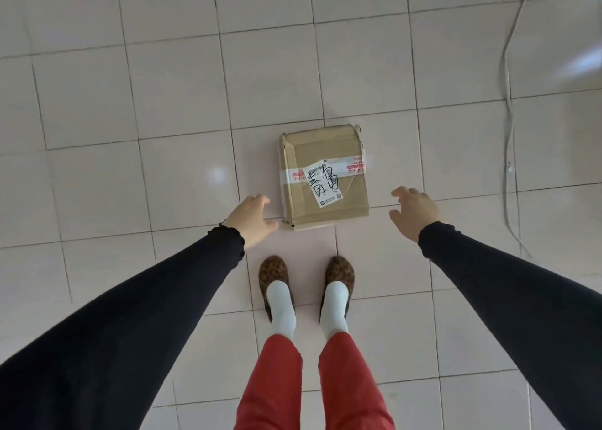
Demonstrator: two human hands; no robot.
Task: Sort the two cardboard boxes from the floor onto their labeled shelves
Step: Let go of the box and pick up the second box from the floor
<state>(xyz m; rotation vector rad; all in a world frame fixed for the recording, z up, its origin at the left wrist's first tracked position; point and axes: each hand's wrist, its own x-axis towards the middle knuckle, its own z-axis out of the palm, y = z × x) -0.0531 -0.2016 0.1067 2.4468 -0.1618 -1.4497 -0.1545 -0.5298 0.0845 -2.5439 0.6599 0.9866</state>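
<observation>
Her left hand (252, 219) hangs open, fingers loosely spread, just beside the near left corner of the cardboard box (324, 177) but not on it. The box lies flat on the tiled floor (130, 103) right in front of her shoes (306, 283), taped across and carrying a white label (324, 183) with handwriting. Her right hand (413, 211) is open too, fingers spread, a little farther off the box's right edge. Only one box is in sight; no shelf shows. The left flap edge looks crumpled and lifted, so a grip there might slip or tear. Farther right a thin cable (508, 129) trails across the tiles, a likely trip risk if she steps that way. Otherwise bare floor surrounds the box on all sides.
</observation>
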